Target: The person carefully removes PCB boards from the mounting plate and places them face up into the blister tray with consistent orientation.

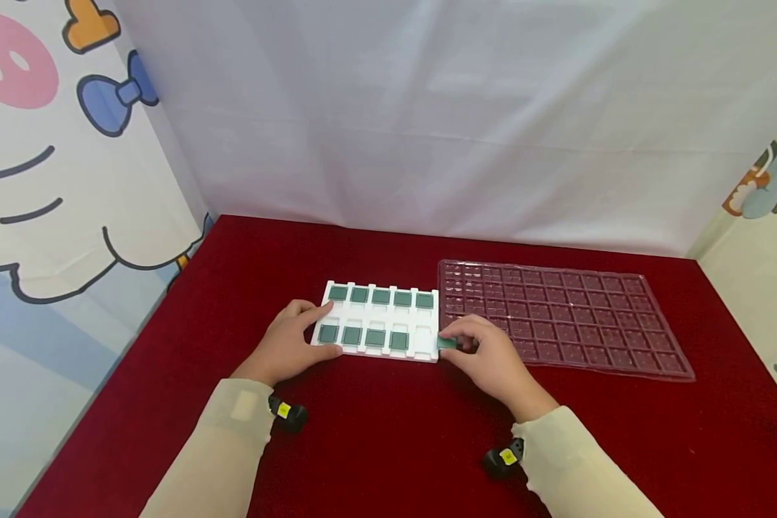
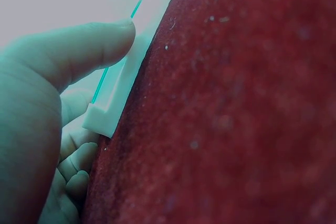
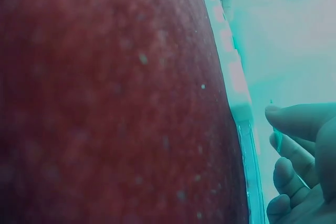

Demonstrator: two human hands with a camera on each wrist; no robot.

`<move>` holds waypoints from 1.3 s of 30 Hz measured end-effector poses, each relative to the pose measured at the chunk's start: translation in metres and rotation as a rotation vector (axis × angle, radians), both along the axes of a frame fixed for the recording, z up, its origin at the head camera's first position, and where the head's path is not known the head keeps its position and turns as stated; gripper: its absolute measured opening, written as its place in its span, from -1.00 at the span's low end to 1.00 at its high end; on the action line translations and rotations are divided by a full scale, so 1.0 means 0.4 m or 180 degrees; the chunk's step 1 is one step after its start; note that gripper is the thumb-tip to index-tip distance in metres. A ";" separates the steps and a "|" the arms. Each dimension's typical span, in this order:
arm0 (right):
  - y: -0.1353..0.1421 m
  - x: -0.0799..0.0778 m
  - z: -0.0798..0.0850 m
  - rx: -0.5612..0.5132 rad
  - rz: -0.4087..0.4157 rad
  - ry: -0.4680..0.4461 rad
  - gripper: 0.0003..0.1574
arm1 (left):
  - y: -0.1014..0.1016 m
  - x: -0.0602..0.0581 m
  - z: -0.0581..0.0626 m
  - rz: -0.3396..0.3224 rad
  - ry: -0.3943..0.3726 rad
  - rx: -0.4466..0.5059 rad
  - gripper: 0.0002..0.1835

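A white tray [image 1: 368, 314] with two rows of slots lies on the red cloth. Several dark green square chips [image 1: 375, 337] sit in its slots, and the front right slot [image 1: 423, 341] shows bare white. My left hand [image 1: 289, 343] holds the tray's left end, thumb at the front edge and fingers around the side. In the left wrist view the thumb [image 2: 100, 45] lies over the tray's rim. Just off the tray's right end, my right hand [image 1: 482, 354] pinches a green square chip [image 1: 447, 343] between thumb and fingers, seen nearly edge-on in the right wrist view.
A clear plastic tray [image 1: 557, 316] divided into many small compartments lies to the right, its left edge close by the white tray. Red cloth [image 1: 375, 439] covers the table. A white curtain [image 1: 427, 122] hangs behind, with a cartoon-printed sheet [image 1: 58, 165] at the left.
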State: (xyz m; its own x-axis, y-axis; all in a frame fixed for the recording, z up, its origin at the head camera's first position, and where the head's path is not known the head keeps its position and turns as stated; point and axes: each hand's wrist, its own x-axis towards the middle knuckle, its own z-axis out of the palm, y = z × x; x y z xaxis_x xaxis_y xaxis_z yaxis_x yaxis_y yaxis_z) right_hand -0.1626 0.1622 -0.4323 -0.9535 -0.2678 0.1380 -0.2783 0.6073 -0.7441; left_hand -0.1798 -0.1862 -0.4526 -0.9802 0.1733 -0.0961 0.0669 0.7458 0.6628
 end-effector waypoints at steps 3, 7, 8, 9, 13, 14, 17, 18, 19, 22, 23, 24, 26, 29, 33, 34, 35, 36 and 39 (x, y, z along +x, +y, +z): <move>0.007 -0.002 -0.002 0.0028 -0.0030 -0.0017 -0.76 | 0.000 -0.001 -0.002 -0.0005 0.0010 0.0000 -0.04; 0.014 -0.002 -0.002 0.0035 -0.0042 -0.0050 -0.76 | -0.002 0.000 -0.002 -0.0005 0.0009 0.0018 -0.04; 0.015 -0.002 -0.002 0.0031 -0.0037 -0.0058 -0.76 | -0.002 0.001 -0.001 -0.0005 0.0010 0.0016 -0.04; 0.016 -0.001 -0.001 0.0033 -0.0035 -0.0066 -0.76 | -0.002 0.001 0.000 -0.0005 0.0008 0.0015 -0.04; 0.023 0.000 -0.001 0.0043 -0.0014 -0.0062 -0.77 | -0.002 0.003 0.002 -0.0004 0.0004 0.0009 -0.05; 0.025 0.000 -0.001 0.0063 -0.0012 -0.0056 -0.77 | -0.001 0.003 0.002 -0.0004 0.0002 0.0010 -0.05; 0.031 -0.001 -0.003 0.0098 -0.0022 -0.0046 -0.77 | 0.002 0.003 0.002 0.0002 -0.0010 0.0025 -0.05; 0.033 -0.001 -0.003 0.0110 -0.0027 -0.0046 -0.76 | 0.002 0.003 0.002 0.0009 -0.0014 0.0026 -0.05; 0.035 -0.001 -0.004 0.0117 -0.0033 -0.0050 -0.76 | 0.003 0.003 0.001 0.0012 -0.0017 0.0028 -0.05; 0.039 -0.002 -0.003 0.0121 -0.0047 -0.0053 -0.76 | 0.003 0.002 0.000 0.0028 -0.0025 0.0023 -0.04; 0.040 -0.002 -0.002 0.0124 -0.0051 -0.0058 -0.76 | 0.002 0.002 -0.001 0.0026 -0.0020 0.0022 -0.04; 0.040 -0.003 -0.002 0.0132 -0.0058 -0.0065 -0.76 | 0.002 0.002 -0.001 0.0030 -0.0020 0.0017 -0.04; 0.041 -0.004 -0.001 0.0144 -0.0061 -0.0069 -0.76 | 0.001 0.001 -0.001 0.0030 -0.0020 0.0015 -0.04; 0.041 -0.005 -0.003 0.0159 -0.0060 -0.0084 -0.75 | 0.001 0.001 -0.002 0.0015 -0.0010 0.0021 -0.03; 0.042 -0.007 -0.005 0.0162 -0.0058 -0.0108 -0.75 | 0.001 0.001 -0.002 0.0012 -0.0008 0.0022 -0.04; 0.042 -0.007 -0.006 0.0165 -0.0058 -0.0111 -0.75 | 0.001 0.001 -0.002 0.0016 -0.0010 0.0021 -0.04; 0.042 -0.007 -0.006 0.0166 -0.0059 -0.0117 -0.75 | 0.001 0.001 -0.002 0.0019 -0.0011 0.0018 -0.04; 0.043 -0.008 -0.006 0.0165 -0.0059 -0.0119 -0.75 | 0.000 0.001 -0.002 0.0019 -0.0012 0.0018 -0.04; 0.042 -0.008 -0.007 0.0163 -0.0056 -0.0119 -0.75 | 0.000 0.000 -0.002 0.0011 -0.0007 0.0021 -0.04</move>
State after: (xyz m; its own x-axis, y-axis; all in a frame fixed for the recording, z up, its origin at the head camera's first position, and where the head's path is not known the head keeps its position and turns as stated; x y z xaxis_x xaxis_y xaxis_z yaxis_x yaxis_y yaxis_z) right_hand -0.1658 0.1792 -0.4351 -0.9624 -0.2569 0.0888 -0.2399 0.6495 -0.7216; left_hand -0.1796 -0.1860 -0.4535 -0.9805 0.1707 -0.0972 0.0629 0.7417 0.6678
